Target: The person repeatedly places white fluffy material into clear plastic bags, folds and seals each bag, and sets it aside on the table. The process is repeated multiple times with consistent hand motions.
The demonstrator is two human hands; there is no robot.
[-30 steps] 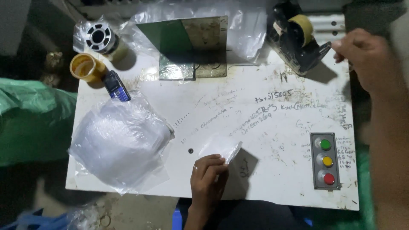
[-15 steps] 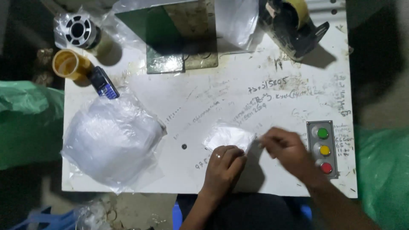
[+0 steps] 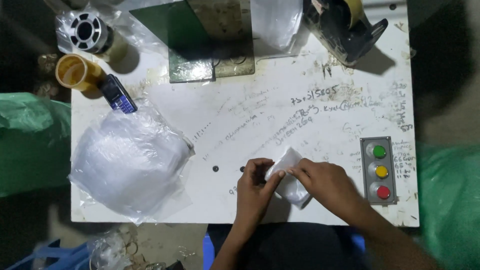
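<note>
Table [image 3: 310,125]: white, flat, scribbled.
Small bag [image 3: 287,175]: clear, crinkled plastic.
Left hand [image 3: 255,192]: fingers pinching small bag.
Right hand [image 3: 325,182]: fingers pinching small bag.

Bright overhead light on my white table [image 3: 310,125]; surroundings dark; hard shadows toward 3 o'clock; mild blur at edges.

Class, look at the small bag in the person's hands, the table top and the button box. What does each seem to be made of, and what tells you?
Small bag: thin clear plastic film, glossy and creased. Table top: white painted or laminated board, scuffed and scribbled on. Button box: grey, probably metal; its coloured buttons look like shiny plastic.
</note>
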